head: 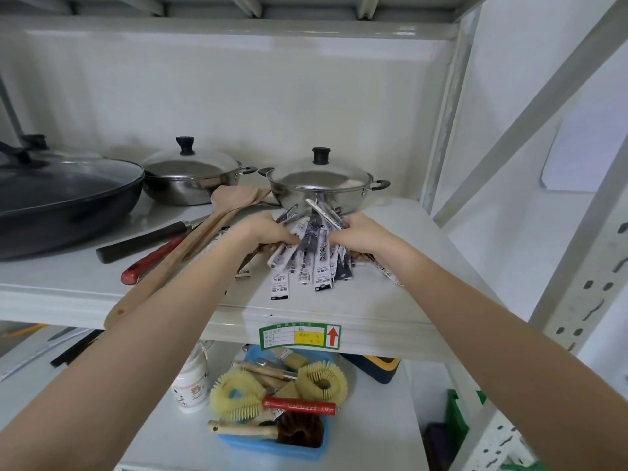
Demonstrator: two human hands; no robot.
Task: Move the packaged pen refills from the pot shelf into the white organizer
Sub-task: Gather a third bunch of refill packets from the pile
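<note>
- Gathering position noted: the left hand and the right hand sit close together on the pot shelf, both curled around one fanned bundle of packaged pen refills.
- Fingers of both hands grip the bundle near its middle; the lower ends of the packets splay out toward the shelf's front edge, the upper ends point at the pot behind.
- Whether the bundle rests on the shelf or is raised off it cannot be told.
- A lidded steel pot stands just behind the refills; a second lidded pot stands to its left.
- A dark pan with glass lid occupies the shelf's left end.
- Wooden spatulas, a dark-handled utensil and a red-handled utensil lie left of the hands.
- A green and yellow label is fixed on the shelf's front edge.
- On the shelf below, a blue basket holds brushes; a white bottle stands beside it.
</note>
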